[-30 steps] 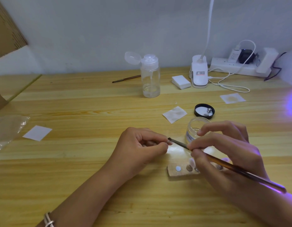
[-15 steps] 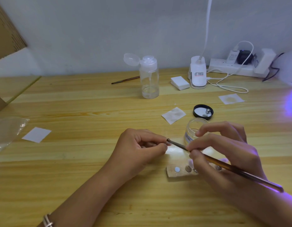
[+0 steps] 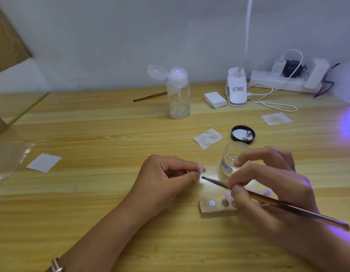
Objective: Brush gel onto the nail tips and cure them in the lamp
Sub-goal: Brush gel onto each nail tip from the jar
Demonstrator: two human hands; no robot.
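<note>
Brightness: we see soft, even light.
Cast: violet glow well right of the gel jar (image 3: 236, 154).
Glare: white spot just left of it.
Blur: brush (image 3: 288, 208) handle, right of it.

I look down on a pale wooden table (image 3: 91, 222). Along the back stand a clear pump bottle (image 3: 178, 95), a spare brush (image 3: 149, 96) lying just left of it, a stack of white pads (image 3: 215, 100), a white lamp base (image 3: 236, 89) and a power strip (image 3: 278, 81). A black lid (image 3: 243, 134) sits just behind an open clear jar (image 3: 232, 156), with a stained wipe (image 3: 208, 138) beside them. A small block (image 3: 207, 210) lies nearest me, and a plastic bag (image 3: 7, 160) and a white paper square (image 3: 44, 162) lie far left.
</note>
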